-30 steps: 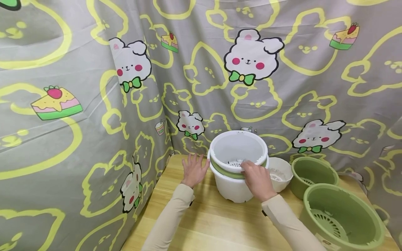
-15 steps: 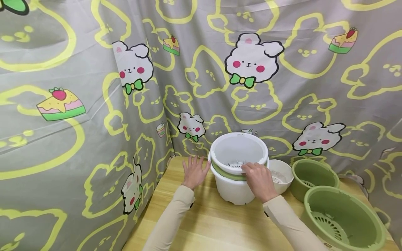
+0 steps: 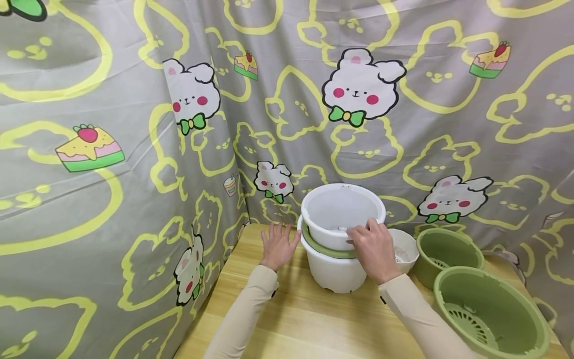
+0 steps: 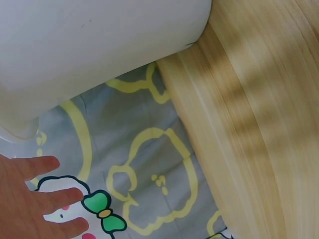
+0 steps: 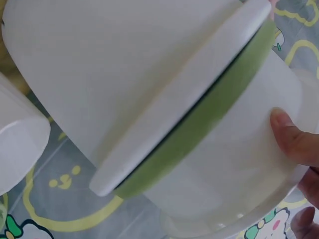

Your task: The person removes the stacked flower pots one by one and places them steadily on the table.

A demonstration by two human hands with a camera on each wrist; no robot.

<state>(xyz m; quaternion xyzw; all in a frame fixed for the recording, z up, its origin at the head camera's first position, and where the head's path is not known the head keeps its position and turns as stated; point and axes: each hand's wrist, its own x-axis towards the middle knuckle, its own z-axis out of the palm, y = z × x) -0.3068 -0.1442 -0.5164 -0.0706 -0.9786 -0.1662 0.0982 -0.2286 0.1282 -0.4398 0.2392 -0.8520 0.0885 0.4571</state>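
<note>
A white pot with a wide rim [image 3: 336, 274] stands upright on the wooden table. A green pot [image 3: 329, 251] is nested in it, showing as a narrow band. Above that sits a second white pot [image 3: 343, 207], raised partway out of the green one. My right hand [image 3: 375, 250] pinches the upper white pot's near right rim; in the right wrist view the thumb [image 5: 286, 132] presses its wall. My left hand [image 3: 279, 247] has its fingers spread, the thumb at the lower white pot's left rim. In the left wrist view, the straight fingers [image 4: 55, 199] grip nothing.
Right of the stack stands a small cream scalloped pot [image 3: 405, 247]. Beyond it are a green pot [image 3: 426, 267] and, nearer, a larger green pot [image 3: 506, 304], both with slotted bottoms. A patterned cloth [image 3: 291, 124] hangs behind and left of the wooden table [image 3: 323, 329].
The upper white pot has risen a little out of the green pot, my right hand moving up with it. The left hand stays beside the lower white pot.
</note>
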